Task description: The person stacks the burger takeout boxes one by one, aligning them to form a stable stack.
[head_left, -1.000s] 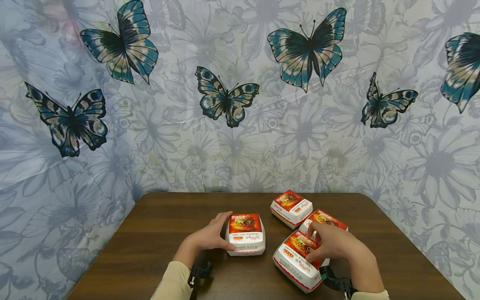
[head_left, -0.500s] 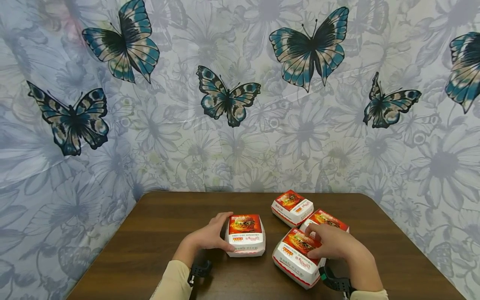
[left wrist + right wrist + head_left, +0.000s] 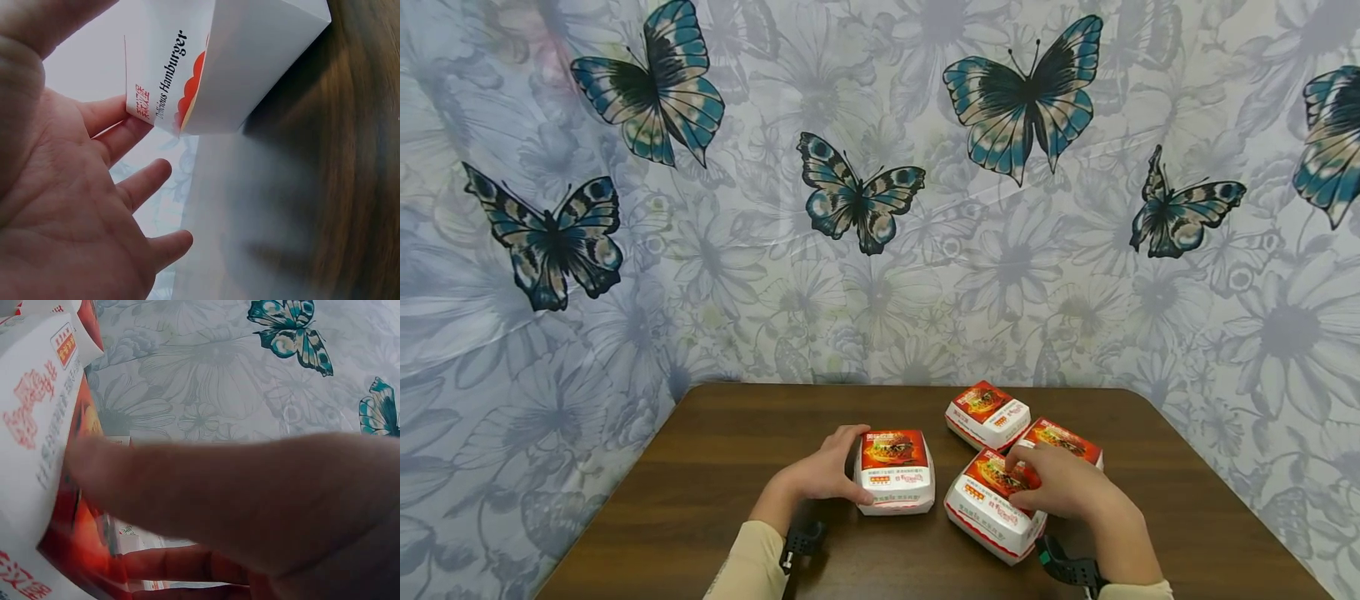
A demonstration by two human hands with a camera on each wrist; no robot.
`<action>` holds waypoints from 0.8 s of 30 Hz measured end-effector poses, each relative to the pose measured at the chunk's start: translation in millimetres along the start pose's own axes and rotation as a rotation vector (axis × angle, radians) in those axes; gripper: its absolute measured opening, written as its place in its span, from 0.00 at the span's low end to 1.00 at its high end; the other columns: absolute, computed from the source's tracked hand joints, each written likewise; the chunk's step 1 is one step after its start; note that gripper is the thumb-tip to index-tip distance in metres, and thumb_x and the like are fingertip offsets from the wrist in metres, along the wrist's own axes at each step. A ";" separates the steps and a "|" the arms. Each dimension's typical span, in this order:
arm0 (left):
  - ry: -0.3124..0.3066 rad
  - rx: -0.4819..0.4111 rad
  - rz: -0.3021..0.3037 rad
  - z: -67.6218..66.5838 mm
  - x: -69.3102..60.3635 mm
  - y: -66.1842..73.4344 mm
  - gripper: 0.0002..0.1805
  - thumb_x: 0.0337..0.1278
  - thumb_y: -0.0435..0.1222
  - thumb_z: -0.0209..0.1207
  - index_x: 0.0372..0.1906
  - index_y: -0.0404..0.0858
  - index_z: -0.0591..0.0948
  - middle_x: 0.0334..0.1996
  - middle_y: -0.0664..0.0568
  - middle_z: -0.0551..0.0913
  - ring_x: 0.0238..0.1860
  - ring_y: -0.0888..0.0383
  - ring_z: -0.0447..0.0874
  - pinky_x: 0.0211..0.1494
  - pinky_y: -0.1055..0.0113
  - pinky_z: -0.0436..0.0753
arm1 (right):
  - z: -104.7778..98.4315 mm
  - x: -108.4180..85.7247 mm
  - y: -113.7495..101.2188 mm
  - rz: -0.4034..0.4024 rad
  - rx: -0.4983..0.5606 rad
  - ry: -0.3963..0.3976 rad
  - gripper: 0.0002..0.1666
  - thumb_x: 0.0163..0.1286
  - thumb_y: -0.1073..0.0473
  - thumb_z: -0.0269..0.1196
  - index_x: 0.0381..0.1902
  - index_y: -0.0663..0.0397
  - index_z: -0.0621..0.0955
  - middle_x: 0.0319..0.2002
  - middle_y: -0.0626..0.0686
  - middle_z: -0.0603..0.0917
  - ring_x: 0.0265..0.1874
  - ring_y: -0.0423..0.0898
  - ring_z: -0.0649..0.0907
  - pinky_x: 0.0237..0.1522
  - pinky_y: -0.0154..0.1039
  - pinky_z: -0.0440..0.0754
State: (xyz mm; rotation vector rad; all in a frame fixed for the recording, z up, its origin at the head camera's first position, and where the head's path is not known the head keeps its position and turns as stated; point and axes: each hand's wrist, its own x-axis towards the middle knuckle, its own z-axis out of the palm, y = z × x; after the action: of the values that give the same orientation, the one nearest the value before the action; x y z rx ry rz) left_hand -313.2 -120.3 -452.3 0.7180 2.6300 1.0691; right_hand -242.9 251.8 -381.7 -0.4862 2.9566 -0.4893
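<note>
A white hamburger box [image 3: 897,477] with a red burger picture on top sits near the table's middle. My left hand [image 3: 822,477] grips its left side, thumb at the near corner and index finger at the far one. In the left wrist view, "Delicious Hamburger" is printed along this box [image 3: 169,69], and two fingers stand free of it. My right hand [image 3: 1063,485] holds a second hamburger box [image 3: 988,518] on the right, set at an angle. The thumb lies on its top in the right wrist view; the other fingertips are partly hidden behind the box [image 3: 37,425].
Two more hamburger boxes lie beyond my right hand: one at the back [image 3: 988,415] and one partly behind the hand [image 3: 1066,442]. The brown wooden table [image 3: 745,425] ends at a butterfly-patterned cloth [image 3: 880,325].
My right hand and the near right box have shifted slightly away from me, closer to the two boxes behind. The left hand keeps its grip with its box in place.
</note>
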 end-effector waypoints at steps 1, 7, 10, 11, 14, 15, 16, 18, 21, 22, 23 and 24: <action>0.001 0.001 0.001 0.5 0.2 0.4 0.61 0.38 0.50 0.78 0.76 0.40 0.55 0.72 0.42 0.59 0.70 0.42 0.58 0.69 0.38 0.65 | -0.3 -0.3 -0.6 -0.005 0.004 -0.007 0.23 0.52 0.45 0.77 0.43 0.38 0.80 0.36 0.46 0.79 0.36 0.44 0.74 0.40 0.46 0.74; -0.004 -0.008 -0.002 1.6 0.8 1.5 0.60 0.38 0.50 0.78 0.76 0.40 0.55 0.72 0.43 0.59 0.70 0.43 0.58 0.69 0.37 0.66 | 2.0 -3.1 -6.4 0.002 -0.007 -0.026 0.36 0.42 0.37 0.80 0.47 0.39 0.79 0.46 0.48 0.83 0.46 0.47 0.80 0.51 0.53 0.77; -0.007 -0.015 -0.001 1.9 1.0 0.9 0.60 0.39 0.50 0.78 0.76 0.41 0.55 0.72 0.43 0.59 0.70 0.43 0.58 0.69 0.37 0.65 | 4.8 -3.8 -9.2 0.005 -0.002 -0.023 0.40 0.39 0.37 0.81 0.49 0.42 0.78 0.47 0.49 0.83 0.48 0.49 0.81 0.52 0.53 0.78; -0.007 -0.017 -0.001 2.1 1.1 0.9 0.60 0.39 0.50 0.78 0.76 0.42 0.55 0.72 0.43 0.59 0.70 0.43 0.57 0.69 0.37 0.65 | 5.7 -3.6 -9.8 0.006 0.001 -0.023 0.41 0.39 0.38 0.81 0.50 0.42 0.77 0.48 0.49 0.83 0.49 0.49 0.81 0.53 0.53 0.77; -0.005 -0.022 0.002 2.6 1.2 0.8 0.59 0.38 0.50 0.78 0.75 0.43 0.56 0.71 0.43 0.59 0.70 0.43 0.58 0.69 0.37 0.65 | 7.4 -2.4 -11.4 0.010 0.005 -0.029 0.44 0.38 0.39 0.81 0.52 0.44 0.76 0.47 0.49 0.83 0.48 0.49 0.81 0.53 0.54 0.77; -0.004 -0.024 0.004 2.7 1.2 0.8 0.59 0.38 0.50 0.78 0.75 0.43 0.56 0.71 0.44 0.59 0.70 0.43 0.58 0.69 0.37 0.65 | 7.8 -1.9 -11.9 0.011 0.004 -0.030 0.44 0.38 0.39 0.82 0.52 0.44 0.76 0.46 0.49 0.82 0.48 0.49 0.81 0.53 0.53 0.77; -0.002 -0.023 0.006 2.8 1.2 0.8 0.59 0.38 0.50 0.78 0.75 0.42 0.56 0.71 0.44 0.59 0.70 0.43 0.58 0.69 0.37 0.65 | 8.0 -1.5 -12.3 0.014 0.000 -0.031 0.44 0.37 0.39 0.82 0.53 0.43 0.76 0.45 0.48 0.82 0.47 0.48 0.81 0.52 0.53 0.77; 0.001 -0.021 0.010 3.0 1.3 0.5 0.59 0.38 0.50 0.78 0.75 0.42 0.56 0.71 0.44 0.60 0.70 0.44 0.58 0.69 0.37 0.66 | 8.5 -1.0 -13.2 0.019 -0.011 -0.031 0.44 0.37 0.40 0.82 0.52 0.43 0.76 0.44 0.48 0.82 0.45 0.47 0.80 0.51 0.52 0.78; 0.001 -0.018 0.013 3.7 1.6 -0.1 0.60 0.38 0.50 0.78 0.75 0.42 0.55 0.70 0.44 0.60 0.70 0.44 0.59 0.69 0.37 0.66 | 9.4 -0.2 -14.1 0.026 -0.020 -0.028 0.45 0.37 0.40 0.82 0.52 0.43 0.75 0.44 0.47 0.82 0.45 0.46 0.81 0.51 0.51 0.78; 0.001 -0.016 0.013 3.9 1.8 -0.3 0.60 0.38 0.50 0.78 0.75 0.42 0.55 0.70 0.44 0.60 0.70 0.44 0.59 0.69 0.37 0.66 | 9.6 0.1 -14.1 0.029 -0.022 -0.026 0.45 0.36 0.41 0.82 0.53 0.43 0.75 0.45 0.47 0.82 0.46 0.46 0.81 0.51 0.52 0.78; 0.000 -0.017 0.011 4.1 1.9 -0.4 0.60 0.38 0.50 0.78 0.75 0.42 0.55 0.70 0.44 0.61 0.70 0.44 0.59 0.69 0.37 0.66 | 9.8 0.5 -13.9 0.032 -0.026 -0.025 0.45 0.37 0.41 0.82 0.53 0.43 0.75 0.45 0.47 0.83 0.46 0.46 0.81 0.51 0.52 0.78; -0.001 -0.016 0.009 4.2 2.0 -0.4 0.60 0.38 0.50 0.78 0.76 0.42 0.55 0.70 0.43 0.61 0.70 0.44 0.60 0.69 0.37 0.66 | 9.7 0.9 -13.5 0.032 -0.028 -0.023 0.45 0.37 0.41 0.81 0.54 0.43 0.75 0.46 0.47 0.83 0.47 0.47 0.81 0.52 0.52 0.78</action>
State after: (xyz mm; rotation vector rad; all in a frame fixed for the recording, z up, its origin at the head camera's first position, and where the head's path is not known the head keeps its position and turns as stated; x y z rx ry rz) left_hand -313.5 -117.0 -455.6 0.7277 2.6166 1.0913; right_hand -238.3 236.5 -386.4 -0.4431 2.9484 -0.4363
